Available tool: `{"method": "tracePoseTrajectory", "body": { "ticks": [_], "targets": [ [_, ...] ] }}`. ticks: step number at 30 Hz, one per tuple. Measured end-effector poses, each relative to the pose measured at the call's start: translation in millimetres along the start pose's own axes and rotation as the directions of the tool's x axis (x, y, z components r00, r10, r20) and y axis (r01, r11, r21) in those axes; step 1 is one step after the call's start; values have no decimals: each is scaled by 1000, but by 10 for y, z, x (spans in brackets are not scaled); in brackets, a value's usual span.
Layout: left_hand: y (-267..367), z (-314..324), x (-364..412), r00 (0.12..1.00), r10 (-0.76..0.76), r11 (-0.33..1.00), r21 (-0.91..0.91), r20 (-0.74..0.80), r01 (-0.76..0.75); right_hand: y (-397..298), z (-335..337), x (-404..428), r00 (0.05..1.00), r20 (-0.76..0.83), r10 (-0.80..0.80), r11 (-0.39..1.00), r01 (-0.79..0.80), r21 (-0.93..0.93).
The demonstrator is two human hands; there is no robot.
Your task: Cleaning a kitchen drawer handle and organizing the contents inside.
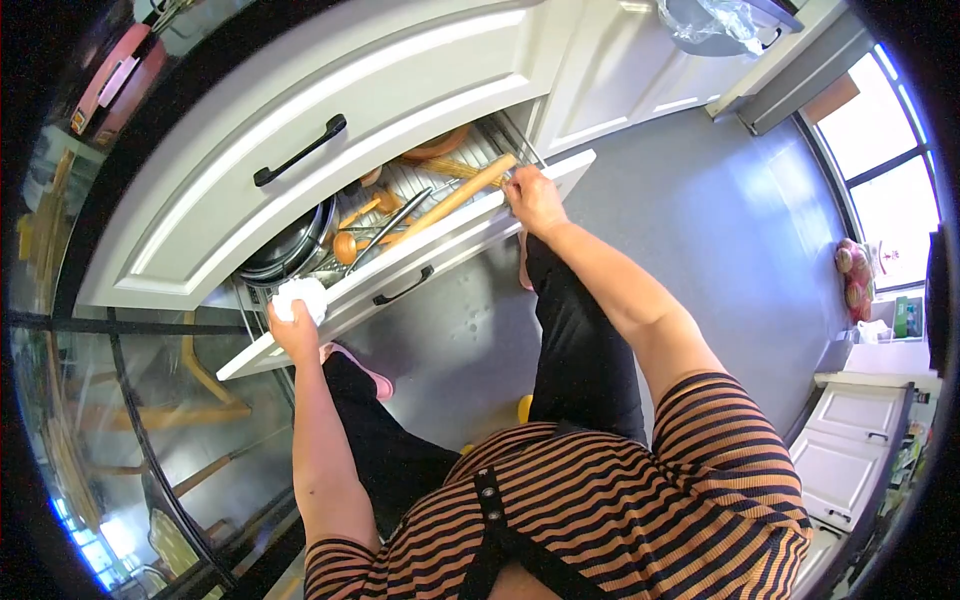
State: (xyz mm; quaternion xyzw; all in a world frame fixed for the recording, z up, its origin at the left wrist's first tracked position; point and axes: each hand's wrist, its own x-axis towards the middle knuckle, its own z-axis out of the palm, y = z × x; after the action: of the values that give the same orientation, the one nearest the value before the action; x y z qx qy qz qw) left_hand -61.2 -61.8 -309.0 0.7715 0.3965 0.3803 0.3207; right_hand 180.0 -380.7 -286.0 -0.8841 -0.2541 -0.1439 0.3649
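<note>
A white kitchen drawer (345, 300) is pulled out below a closed upper drawer front (330, 135). My left hand (295, 330) holds a crumpled white cloth or paper wad (300, 298) at the drawer's left front corner. My right hand (535, 196) rests on the top edge of the drawer front near its right end, fingers curled over it; whether it grips the edge I cannot tell. Inside lie a wooden rolling pin (461, 196), an orange-brown wooden ladle (346, 247), a black-handled utensil (397, 221) and dark metal pots (289, 251).
A glass-paned door or panel (187, 405) stands at left. White cabinet doors (630, 75) run to the right, with a grey bin or basin with a plastic liner (705, 30) above. My feet in pink slippers (382, 382) stand on the grey floor (667, 195) below the drawer.
</note>
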Motion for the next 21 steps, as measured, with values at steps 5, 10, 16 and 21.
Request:
{"method": "tracePoseTrajectory", "body": {
  "ticks": [5,10,16,21],
  "targets": [
    [-60,2,28,999,32,999,35,-3,-32,415,-244,179,958,-75,275,947,-284,-148],
    [3,-22,-4,999,36,999,5,10,-36,307,-146,67,991,-21,131,985,-133,-108],
    [66,-23,5,998,63,997,54,0,-63,472,-318,215,922,-110,371,910,-385,-154],
    [157,-18,-27,999,50,998,33,-16,-49,337,-166,116,989,40,145,988,-143,-51]
  ]
}}
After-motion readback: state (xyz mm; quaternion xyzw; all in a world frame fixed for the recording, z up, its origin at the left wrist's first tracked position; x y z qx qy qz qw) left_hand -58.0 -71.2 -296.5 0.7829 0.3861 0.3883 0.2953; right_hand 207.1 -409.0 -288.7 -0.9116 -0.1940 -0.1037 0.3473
